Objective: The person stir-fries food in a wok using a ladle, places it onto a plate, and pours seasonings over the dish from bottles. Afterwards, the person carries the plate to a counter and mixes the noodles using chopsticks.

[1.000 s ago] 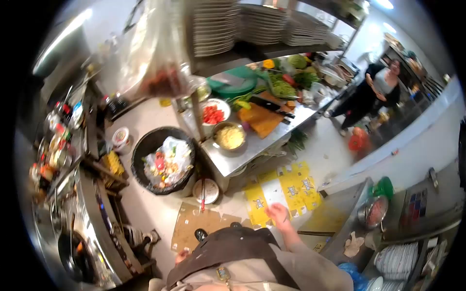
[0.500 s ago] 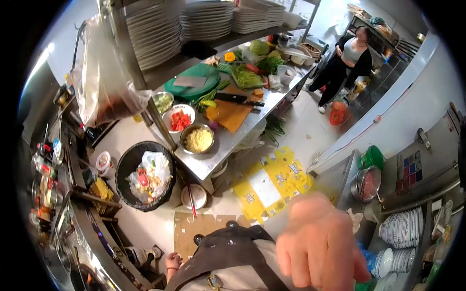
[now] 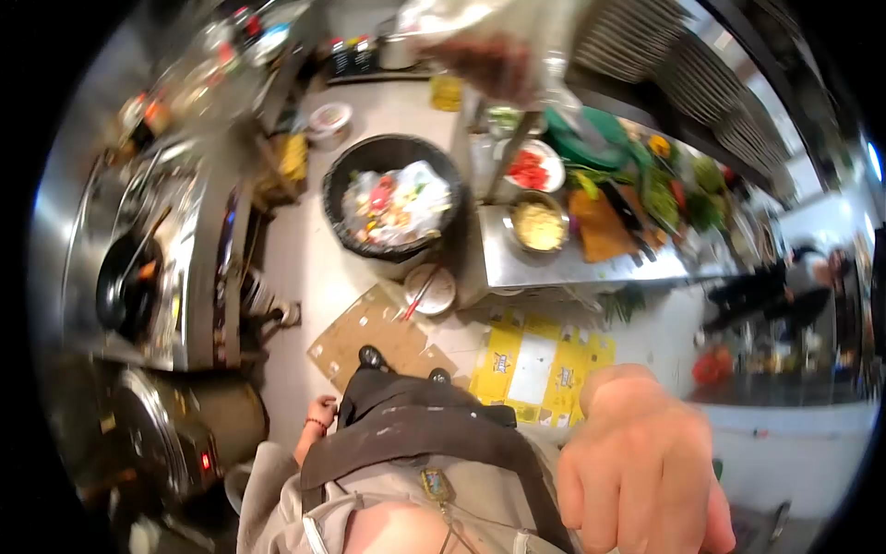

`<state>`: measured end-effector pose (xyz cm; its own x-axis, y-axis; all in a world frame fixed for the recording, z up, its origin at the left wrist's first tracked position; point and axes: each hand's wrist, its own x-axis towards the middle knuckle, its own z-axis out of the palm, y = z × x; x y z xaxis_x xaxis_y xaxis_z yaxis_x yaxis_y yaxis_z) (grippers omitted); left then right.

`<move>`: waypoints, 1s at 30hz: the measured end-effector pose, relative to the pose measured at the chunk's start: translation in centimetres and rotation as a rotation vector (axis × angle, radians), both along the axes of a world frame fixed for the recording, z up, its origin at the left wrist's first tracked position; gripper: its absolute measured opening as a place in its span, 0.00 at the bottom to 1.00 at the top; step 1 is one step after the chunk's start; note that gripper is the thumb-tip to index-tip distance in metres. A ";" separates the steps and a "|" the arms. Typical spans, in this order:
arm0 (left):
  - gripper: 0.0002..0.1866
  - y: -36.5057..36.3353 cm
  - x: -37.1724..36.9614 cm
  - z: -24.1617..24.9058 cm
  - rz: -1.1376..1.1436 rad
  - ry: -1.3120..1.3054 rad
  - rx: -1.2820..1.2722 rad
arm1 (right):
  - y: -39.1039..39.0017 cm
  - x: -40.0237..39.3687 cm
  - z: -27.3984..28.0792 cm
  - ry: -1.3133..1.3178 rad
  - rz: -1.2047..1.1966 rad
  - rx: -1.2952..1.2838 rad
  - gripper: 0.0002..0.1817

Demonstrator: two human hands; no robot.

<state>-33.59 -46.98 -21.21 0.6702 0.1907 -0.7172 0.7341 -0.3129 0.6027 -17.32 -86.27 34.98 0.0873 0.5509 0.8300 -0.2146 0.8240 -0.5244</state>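
My right hand (image 3: 641, 462) is raised close to the camera, knuckles up. Its fingers are folded down together, the palm is hidden, and nothing sticks out of it. Low at my left side hangs my left hand (image 3: 321, 411), small in the picture, with a beaded bracelet at the wrist. Its fingers look loosely bent and apart, and I see nothing in them. Neither hand touches a kitchen item. I wear a dark apron (image 3: 397, 448) with a small pendant (image 3: 435, 484) hanging over it.
Ahead stands a black bin (image 3: 343, 242) holding food scraps. A steel table (image 3: 517, 268) carries tomato pieces (image 3: 528, 171), a bowl of yellow shreds (image 3: 538, 226) and a knife (image 3: 620, 205). Left are a wok (image 3: 115, 286) and a large steel pot (image 3: 212, 420). Flattened cardboard (image 3: 355, 328) covers floor.
My view has swung left, bringing the wok and steel pot into sight. The table and the other person have shifted right. My right hand stays raised and my left hand stays low.
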 end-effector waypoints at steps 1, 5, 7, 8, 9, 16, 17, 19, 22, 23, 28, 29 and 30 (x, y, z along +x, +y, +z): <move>0.16 0.1 -0.6 0.3 0.028 -0.006 0.002 | 1.5 1.0 0.2 0.002 0.092 -0.035 0.28; 0.15 1.6 -1.4 2.3 0.106 0.090 0.048 | 8.5 2.6 0.2 0.249 0.200 -0.060 0.30; 0.15 3.0 -2.5 0.5 0.137 0.120 0.050 | 12.1 3.2 0.2 0.353 0.272 -0.085 0.32; 0.15 3.4 -2.4 0.6 0.180 0.136 0.062 | 14.0 3.7 0.4 0.407 0.292 -0.117 0.34; 0.15 4.0 -2.2 0.0 0.261 0.123 0.003 | 15.8 4.1 0.6 0.464 0.312 -0.147 0.35; 0.15 10.3 -1.0 -2.5 0.626 -0.081 -0.079 | 30.5 8.0 -1.5 0.509 0.761 -0.218 0.36; 0.14 11.0 -1.5 -2.7 0.703 -0.128 -0.069 | 32.8 8.9 -2.0 0.448 0.874 -0.212 0.36; 0.14 12.0 -2.8 -3.1 0.856 -0.212 -0.041 | 37.2 10.7 -1.9 0.310 1.150 -0.260 0.36; 0.14 11.6 -5.1 -2.2 1.183 -0.135 -0.064 | 42.3 11.7 -4.2 0.401 1.083 -0.302 0.39; 0.14 11.1 -6.1 -2.3 1.273 -0.120 -0.064 | 43.6 13.1 -6.3 0.429 1.013 -0.372 0.45; 0.10 6.3 -10.1 -5.0 1.512 0.142 0.014 | 51.6 21.2 -17.5 0.739 0.388 -1.026 0.34; 0.09 5.2 -11.2 -7.0 1.501 0.153 0.011 | 53.6 23.7 -21.0 0.833 0.288 -1.126 0.29; 0.08 3.7 -11.8 -8.1 1.487 0.165 0.005 | 55.3 25.7 -23.9 0.945 0.114 -1.223 0.26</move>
<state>-45.41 -43.25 -29.36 -0.2199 0.6108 -0.7607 0.4328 0.7599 0.4851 8.34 -30.97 11.04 0.2135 0.8689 -0.4466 -0.8742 -0.0342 -0.4844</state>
